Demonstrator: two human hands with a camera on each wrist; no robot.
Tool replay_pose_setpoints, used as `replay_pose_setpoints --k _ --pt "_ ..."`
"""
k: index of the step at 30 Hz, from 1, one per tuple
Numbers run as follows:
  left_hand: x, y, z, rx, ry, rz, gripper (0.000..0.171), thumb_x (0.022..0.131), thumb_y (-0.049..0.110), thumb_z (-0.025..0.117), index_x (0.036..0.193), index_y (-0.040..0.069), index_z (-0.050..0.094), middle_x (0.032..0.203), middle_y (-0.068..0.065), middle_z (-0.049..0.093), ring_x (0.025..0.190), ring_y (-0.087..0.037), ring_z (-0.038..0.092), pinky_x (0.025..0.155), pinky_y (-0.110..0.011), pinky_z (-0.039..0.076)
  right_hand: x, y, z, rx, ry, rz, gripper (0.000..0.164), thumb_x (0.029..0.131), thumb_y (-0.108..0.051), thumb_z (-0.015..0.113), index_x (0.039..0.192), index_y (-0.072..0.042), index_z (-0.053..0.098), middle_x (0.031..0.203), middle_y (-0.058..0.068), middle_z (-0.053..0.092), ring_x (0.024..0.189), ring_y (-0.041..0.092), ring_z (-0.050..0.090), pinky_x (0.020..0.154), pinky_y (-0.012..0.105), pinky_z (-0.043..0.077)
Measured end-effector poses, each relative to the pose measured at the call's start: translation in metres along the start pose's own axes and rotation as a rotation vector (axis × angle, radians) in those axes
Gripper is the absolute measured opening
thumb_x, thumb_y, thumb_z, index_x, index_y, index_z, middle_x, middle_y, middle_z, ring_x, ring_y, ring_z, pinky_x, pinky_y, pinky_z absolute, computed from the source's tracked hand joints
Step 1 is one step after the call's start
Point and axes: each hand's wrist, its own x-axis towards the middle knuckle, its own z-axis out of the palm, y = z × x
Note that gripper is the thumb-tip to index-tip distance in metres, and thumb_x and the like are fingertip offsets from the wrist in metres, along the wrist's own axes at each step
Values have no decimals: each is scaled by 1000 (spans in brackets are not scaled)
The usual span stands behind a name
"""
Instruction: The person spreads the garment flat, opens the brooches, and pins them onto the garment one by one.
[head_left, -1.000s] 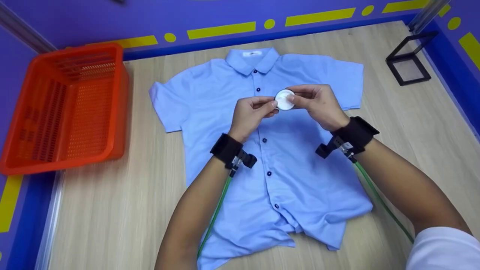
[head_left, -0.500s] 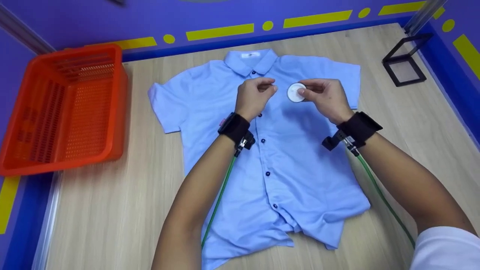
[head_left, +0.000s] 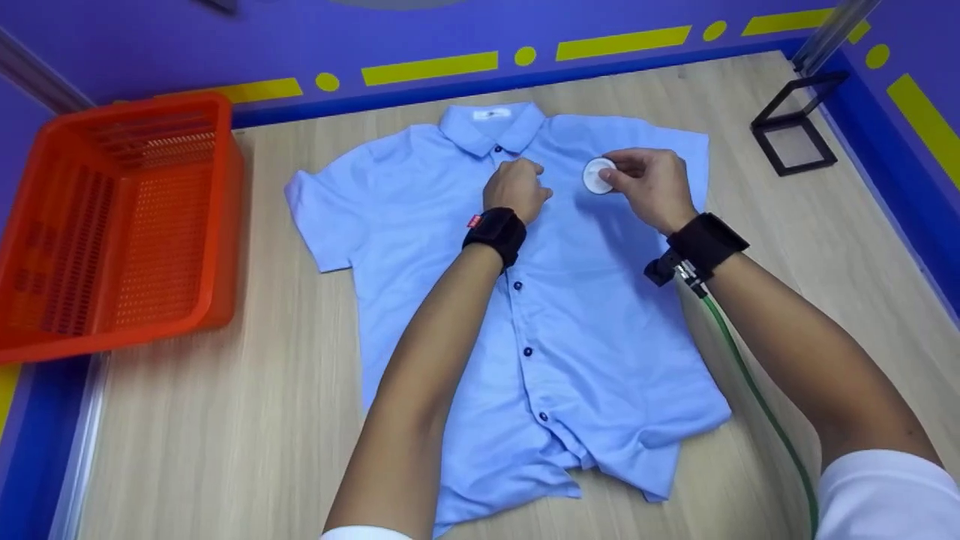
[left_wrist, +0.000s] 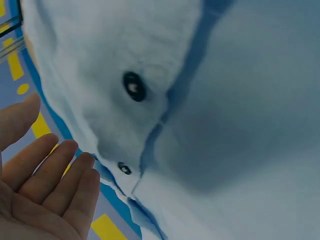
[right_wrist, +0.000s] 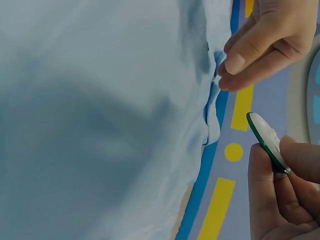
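Note:
A light blue short-sleeved shirt (head_left: 600,322) lies front up with its collar at the far side. Over its right half, my right hand (head_left: 660,191) pinches a small round white disc (head_left: 593,177) between thumb and fingers. In the right wrist view the disc (right_wrist: 266,136) is edge-on and has a dark green rim. My left hand (head_left: 516,187) hovers over the button strip below the collar, back upward, apart from the disc. Its loosely bent fingers (left_wrist: 62,172) hold nothing visible in the left wrist view, beside a dark button (left_wrist: 134,86).
An orange plastic basket (head_left: 217,247) stands at the left of the wooden table (head_left: 285,420). A black square-framed stand (head_left: 795,154) is at the back right. Purple walls with yellow marks border the table. A green cable (head_left: 757,397) runs from the right wrist.
The left hand has let go of the disc, moved away from it and turned its back upward. The right hand has carried the disc slightly up and to the right.

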Motion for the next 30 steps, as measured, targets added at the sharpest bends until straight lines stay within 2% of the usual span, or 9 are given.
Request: replay_pose_setpoints --k 4,8,11,15,17,22,25,30 --pt "7 -5 7 67 -9 -15 37 85 27 67 121 21 63 119 6 62 110 -14 56 91 -26 42 3 2 3 -125 11 -60 27 86 -18 67 110 -7 69 95 10 70 79 13 66 64 16 49" --pt "12 -5 17 119 -14 47 29 83 28 67 112 22 68 115 7 64 106 -16 57 88 -30 43 7 4 6 -215 29 -80 26 86 -19 67 109 -8 69 94 8 70 81 16 66 63 14 46" --pt "15 -1 23 194 -25 90 20 83 31 67 101 22 71 110 4 65 103 -21 56 86 -35 41 10 7 7 -238 32 -65 26 85 -19 67 109 -9 70 93 7 71 82 15 65 63 14 44" --pt "19 4 28 308 -24 88 16 85 34 64 90 21 71 101 1 64 99 -22 53 84 -36 39 13 11 8 -260 36 -54 26 85 -19 67 108 -9 70 93 7 71 80 14 65 62 15 44" --pt "21 7 30 340 3 94 14 86 32 62 85 21 71 97 2 64 96 -22 54 82 -35 39 14 12 7 -266 43 -50 26 85 -19 68 108 -8 70 93 7 71 81 15 65 62 14 43" --pt "21 9 34 368 92 149 26 90 15 49 78 22 72 90 2 67 89 -20 57 76 -34 40 16 13 7 -293 51 -54 26 84 -19 69 107 -8 70 93 7 71 82 16 66 66 17 45" --pt "20 9 34 377 111 164 33 91 9 44 76 21 71 89 2 66 89 -19 57 74 -34 39 16 13 8 -307 44 -73 25 84 -18 69 107 -8 71 92 7 71 82 15 67 69 24 47" --pt "20 9 31 336 122 181 27 89 12 50 73 20 71 88 2 65 88 -18 57 75 -34 39 16 13 10 -328 36 -76 25 84 -19 68 107 -9 70 93 6 71 82 14 66 70 28 49"
